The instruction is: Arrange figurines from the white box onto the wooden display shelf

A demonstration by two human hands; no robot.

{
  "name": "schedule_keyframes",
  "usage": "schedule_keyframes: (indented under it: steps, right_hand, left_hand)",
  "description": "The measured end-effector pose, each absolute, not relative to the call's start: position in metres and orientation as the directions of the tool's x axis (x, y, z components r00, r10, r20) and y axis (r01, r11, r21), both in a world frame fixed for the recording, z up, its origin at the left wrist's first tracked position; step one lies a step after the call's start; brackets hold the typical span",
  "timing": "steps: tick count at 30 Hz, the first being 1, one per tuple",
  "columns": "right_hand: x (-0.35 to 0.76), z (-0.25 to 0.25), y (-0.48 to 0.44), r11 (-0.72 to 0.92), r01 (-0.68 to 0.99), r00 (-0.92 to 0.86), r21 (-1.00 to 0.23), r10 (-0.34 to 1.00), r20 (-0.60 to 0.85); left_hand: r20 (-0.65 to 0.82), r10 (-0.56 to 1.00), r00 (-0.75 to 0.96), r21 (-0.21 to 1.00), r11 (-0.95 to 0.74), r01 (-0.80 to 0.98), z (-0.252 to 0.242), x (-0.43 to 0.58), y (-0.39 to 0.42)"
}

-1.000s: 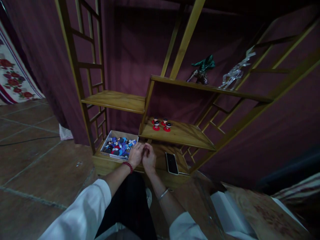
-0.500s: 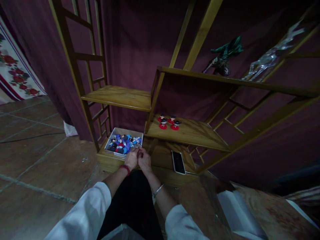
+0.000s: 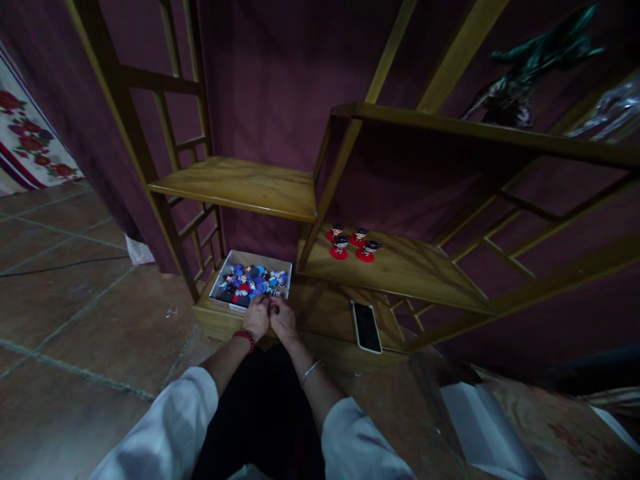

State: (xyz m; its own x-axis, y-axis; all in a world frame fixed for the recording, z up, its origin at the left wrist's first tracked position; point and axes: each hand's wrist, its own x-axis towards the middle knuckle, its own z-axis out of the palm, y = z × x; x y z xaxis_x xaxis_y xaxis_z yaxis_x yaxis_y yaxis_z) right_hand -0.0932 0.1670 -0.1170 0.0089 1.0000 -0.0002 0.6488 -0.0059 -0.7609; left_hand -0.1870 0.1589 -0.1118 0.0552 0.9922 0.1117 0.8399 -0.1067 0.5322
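My left hand, with a red bead bracelet at the wrist, and my right hand, with a silvery bracelet, meet at the front edge of an open box. Their fingers are bent together around something small that I cannot make out. Many small figurines in blue, purple, black and red lie jumbled in the box. On the middle shelf to the right, several small figurines with black hats stand upright on red round bases, apart from my hands.
A phone lies on the low shelf right of my hands. The wooden shelf unit rises in front. A dark green statue stands on the upper right shelf. White sheets lie at lower right, and a cable crosses the tiled floor.
The view has shifted closer and to the left, so the shelves look larger. My hands stay together by the box and have moved slightly left in view. The standing figurines are unchanged.
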Motion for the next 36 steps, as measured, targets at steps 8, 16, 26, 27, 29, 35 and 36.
schedule_keyframes:
  steps: [8,16,26,27,29,35,36]
  right_hand:
    - [-0.099,-0.14,0.177,-0.001,0.655,0.053,-0.755,0.998,0.045]
    - [-0.099,-0.151,0.184,-0.008,0.644,0.039,-0.765,0.999,0.023]
    - [-0.105,-0.155,0.19,0.018,0.693,-0.009,-0.721,1.0,0.016]
    - [-0.105,-0.155,0.19,0.029,0.701,-0.02,-0.713,1.0,0.022]
    - [-0.105,-0.155,0.191,0.044,0.707,-0.033,-0.706,0.999,0.03]
    - [-0.106,-0.158,0.191,0.059,0.676,-0.027,-0.734,0.998,0.056]
    - [-0.106,-0.159,0.191,0.059,0.675,-0.026,-0.735,0.998,0.056]
  left_hand:
    - [0.003,1.0,0.026,0.433,-0.025,0.901,-0.119,-0.197,0.165]
    - [-0.054,0.998,0.015,0.419,0.01,0.908,-0.133,-0.203,0.17]
    - [-0.049,0.998,-0.026,0.474,0.046,0.879,-0.14,-0.207,0.179]
    - [-0.041,0.997,-0.058,0.483,0.071,0.873,-0.14,-0.208,0.18]
    - [-0.019,0.994,-0.111,0.495,0.106,0.862,-0.141,-0.211,0.182]
    - [-0.001,0.961,-0.275,0.535,0.233,0.812,-0.134,-0.224,0.187]
    - [-0.008,0.953,-0.304,0.535,0.261,0.804,-0.133,-0.226,0.188]
